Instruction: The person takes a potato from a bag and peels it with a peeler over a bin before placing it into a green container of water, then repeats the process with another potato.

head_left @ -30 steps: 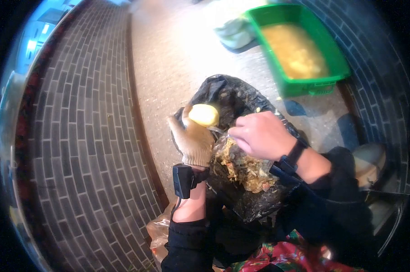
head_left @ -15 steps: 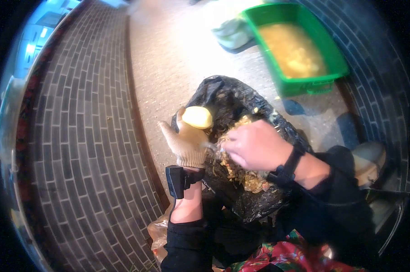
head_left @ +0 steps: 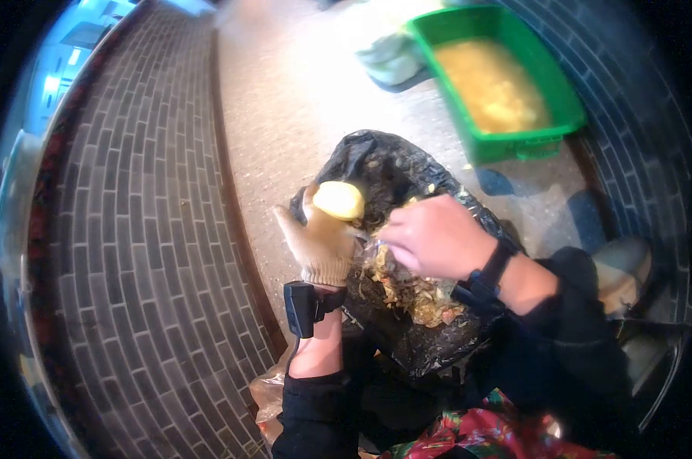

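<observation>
My left hand (head_left: 319, 243), in a beige knitted glove, holds a peeled yellow potato (head_left: 340, 200) at its fingers. The thumb sticks out to the left. Close on its right is my bare right hand (head_left: 441, 237), its fingers curled together in a pinch. A thin, shiny bit shows by those fingertips, too blurred to name. Below both hands lies a black plastic bag (head_left: 407, 164), spread out and crumpled. A heap of peelings (head_left: 426, 302) rests on it, partly hidden by my right hand.
At the upper right stands a green tub (head_left: 568, 126) holding pale yellow pieces, apparently in water. A whitish bag (head_left: 392, 61) is left of it. Brick-patterned surfaces (head_left: 147, 229) run along both sides. A shoe (head_left: 620, 271) is at right, clear plastic (head_left: 268, 394) at lower left.
The potato and my gloved left hand have shifted slightly to the right. My right hand has turned a little and stays close to the left one, uncovering more of the peelings.
</observation>
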The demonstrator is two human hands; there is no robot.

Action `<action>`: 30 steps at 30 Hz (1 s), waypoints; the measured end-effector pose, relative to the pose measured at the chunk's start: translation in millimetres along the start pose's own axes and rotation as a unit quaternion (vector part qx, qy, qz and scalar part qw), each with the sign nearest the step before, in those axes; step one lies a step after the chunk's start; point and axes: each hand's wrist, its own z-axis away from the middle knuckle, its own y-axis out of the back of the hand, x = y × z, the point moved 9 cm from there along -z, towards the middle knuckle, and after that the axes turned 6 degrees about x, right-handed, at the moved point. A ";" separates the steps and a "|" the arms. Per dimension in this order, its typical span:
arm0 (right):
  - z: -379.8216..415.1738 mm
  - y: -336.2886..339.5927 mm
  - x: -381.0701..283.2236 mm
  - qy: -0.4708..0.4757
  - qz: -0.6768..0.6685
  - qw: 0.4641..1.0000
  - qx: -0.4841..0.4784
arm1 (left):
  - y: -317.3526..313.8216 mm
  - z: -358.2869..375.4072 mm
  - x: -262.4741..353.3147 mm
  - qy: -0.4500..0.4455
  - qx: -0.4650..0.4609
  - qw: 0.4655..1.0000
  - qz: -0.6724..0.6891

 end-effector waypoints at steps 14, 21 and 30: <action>6.6 -18.8 -12.9 0.008 0.040 0.999 -0.022 | 1.8 8.8 -13.3 -0.013 0.030 0.993 -0.109; 6.7 -3.5 -18.6 0.007 -0.024 0.999 -0.021 | 0.1 1.7 -9.8 -0.006 0.041 0.999 0.009; 1.7 8.0 2.2 -0.017 -0.078 0.997 -0.005 | -15.5 10.6 -6.8 0.036 -0.007 0.999 0.029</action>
